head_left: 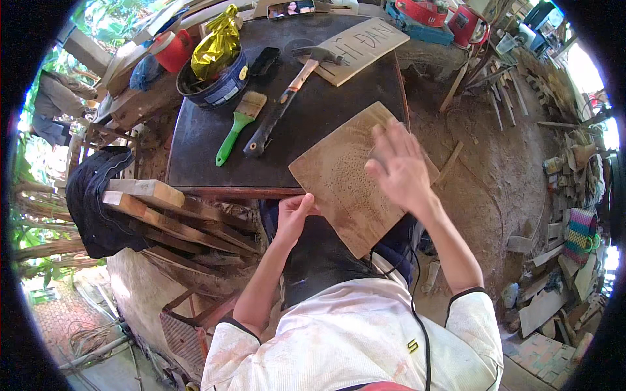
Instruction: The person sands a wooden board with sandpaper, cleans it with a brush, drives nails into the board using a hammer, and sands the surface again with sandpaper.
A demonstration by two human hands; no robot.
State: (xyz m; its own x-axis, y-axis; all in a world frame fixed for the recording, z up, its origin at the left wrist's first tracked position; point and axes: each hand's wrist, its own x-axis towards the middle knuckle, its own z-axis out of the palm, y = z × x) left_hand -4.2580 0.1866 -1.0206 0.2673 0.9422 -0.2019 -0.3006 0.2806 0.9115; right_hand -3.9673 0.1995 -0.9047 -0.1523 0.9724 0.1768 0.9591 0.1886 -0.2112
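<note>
A square wooden board (355, 186), dotted with many small dark marks, lies tilted like a diamond over the dark table's near right edge. At its lower left edge, my left hand (297, 215) is closed on the board, thumb on top. My right hand (399, 163) rests flat on or just over the board's right part, fingers stretched out and slightly blurred. Left of the board lie a hammer (287, 101) with a black grip and a paintbrush (240, 127) with a green handle. The hammer's head overlaps a pale lettered board (365, 52).
A round blue tub (218, 91) holding gold foil (218, 45) stands on the table's (202, 150) far left. A phone (290, 9) leans at the back. Stacked planks (147, 192) and dark cloth (98, 202) are at left. Wood scraps (548, 306) litter the right side.
</note>
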